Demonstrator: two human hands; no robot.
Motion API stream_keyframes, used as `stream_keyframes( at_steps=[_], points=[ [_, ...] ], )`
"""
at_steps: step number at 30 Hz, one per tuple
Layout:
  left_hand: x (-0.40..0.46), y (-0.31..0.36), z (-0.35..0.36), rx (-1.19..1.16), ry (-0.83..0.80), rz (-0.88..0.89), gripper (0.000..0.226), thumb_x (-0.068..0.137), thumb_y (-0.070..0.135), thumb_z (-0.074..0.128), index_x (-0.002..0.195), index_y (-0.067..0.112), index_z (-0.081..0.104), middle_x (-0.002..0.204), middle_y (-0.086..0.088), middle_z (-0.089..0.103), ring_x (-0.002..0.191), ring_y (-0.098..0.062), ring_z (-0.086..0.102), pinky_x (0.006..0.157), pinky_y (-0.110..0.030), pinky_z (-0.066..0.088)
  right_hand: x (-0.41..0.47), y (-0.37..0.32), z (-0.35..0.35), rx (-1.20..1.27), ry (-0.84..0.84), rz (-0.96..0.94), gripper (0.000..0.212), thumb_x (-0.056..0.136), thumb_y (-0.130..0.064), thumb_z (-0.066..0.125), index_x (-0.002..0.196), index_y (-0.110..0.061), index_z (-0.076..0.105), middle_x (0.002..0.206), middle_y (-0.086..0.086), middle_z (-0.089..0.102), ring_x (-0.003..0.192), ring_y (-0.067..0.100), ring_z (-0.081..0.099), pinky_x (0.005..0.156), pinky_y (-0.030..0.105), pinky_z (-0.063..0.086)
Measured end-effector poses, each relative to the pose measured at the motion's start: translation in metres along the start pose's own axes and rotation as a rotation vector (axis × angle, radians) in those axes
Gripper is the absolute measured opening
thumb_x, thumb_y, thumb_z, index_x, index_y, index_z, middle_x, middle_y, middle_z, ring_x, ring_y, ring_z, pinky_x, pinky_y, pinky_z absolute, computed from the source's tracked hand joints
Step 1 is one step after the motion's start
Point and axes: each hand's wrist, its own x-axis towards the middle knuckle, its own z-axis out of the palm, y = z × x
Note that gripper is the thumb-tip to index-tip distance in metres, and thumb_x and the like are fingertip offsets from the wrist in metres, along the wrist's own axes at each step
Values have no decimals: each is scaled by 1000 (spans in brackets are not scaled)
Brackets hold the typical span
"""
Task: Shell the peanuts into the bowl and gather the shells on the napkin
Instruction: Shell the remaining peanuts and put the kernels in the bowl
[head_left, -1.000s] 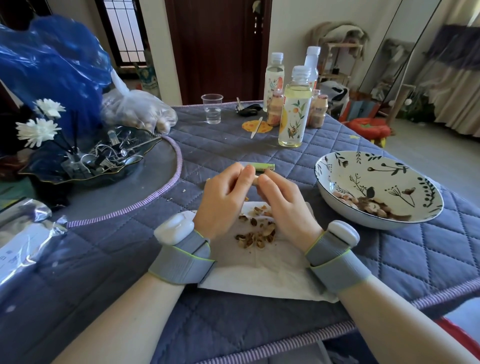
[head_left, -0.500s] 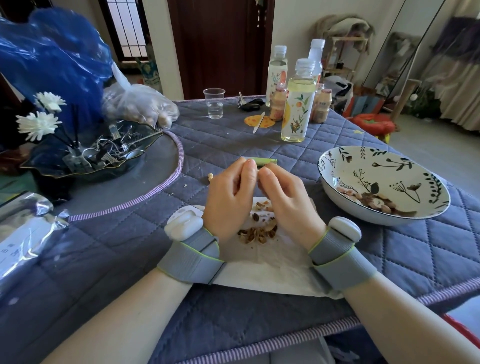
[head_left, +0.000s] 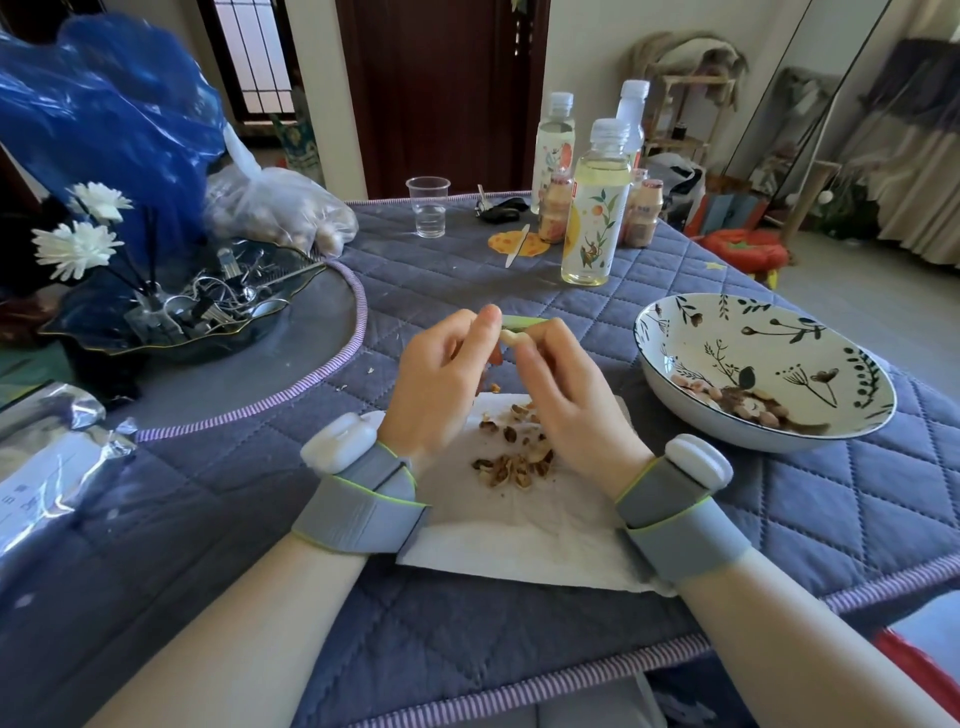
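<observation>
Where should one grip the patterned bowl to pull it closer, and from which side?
Grip the bowl at its near left rim, coming from the left with the right hand, thumb over the lip. The wide, shallow wall flares outward there, and the peanuts lie low on the near side, so nothing blocks that rim.

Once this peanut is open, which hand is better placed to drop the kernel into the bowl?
Probably the right hand: the bowl sits on its side, while the left hand would have to cross over. Both pinch the peanut above the napkin.
</observation>
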Motion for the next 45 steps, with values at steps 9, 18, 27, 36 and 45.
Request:
stream_keyframes(
  at_steps=[9, 18, 27, 36, 45],
  points=[
    [1, -7, -5, 148, -58, 78, 25, 89, 32, 44, 69, 21, 52, 48, 8, 40, 50, -11, 38, 48, -18, 34, -1, 4, 2, -236, 9, -94, 17, 92, -30, 38, 85, -19, 48, 71, -14, 42, 63, 5, 41, 67, 33, 35],
    [-2, -3, 0, 74, 32, 75, 23, 91, 19, 51, 69, 22, 57, 51, 9, 48, 48, -3, 42, 50, -10, 35, -1, 3, -1, -59, 6, -75, 27, 93, -22, 42, 79, -2, 53, 59, -9, 39, 54, 7, 36, 51, 15, 30],
    [-3, 0, 4, 12, 49, 19, 24, 89, 18, 56, 65, 20, 56, 45, 18, 53, 45, 1, 44, 48, -7, 34, -2, 2, 2, 3, -18, -41, 40, 91, -29, 42, 77, 6, 52, 61, 6, 40, 56, 9, 33, 53, 19, 30],
    [-2, 0, 3, -126, 29, -42, 25, 88, 18, 57, 63, 17, 59, 40, 15, 45, 41, -2, 33, 44, -11, 28, 1, 2, -3, 58, -22, -64, 25, 90, -22, 46, 74, -7, 56, 58, -11, 43, 52, 2, 38, 51, 11, 31],
    [-3, 1, 10, -129, 90, -8, 26, 90, 7, 51, 66, 16, 54, 41, 15, 52, 39, 1, 43, 41, -6, 32, 3, 4, 0, 207, -26, 14, 28, 90, -24, 43, 66, -14, 54, 49, -17, 49, 49, 0, 40, 50, 9, 30]
  ],
)
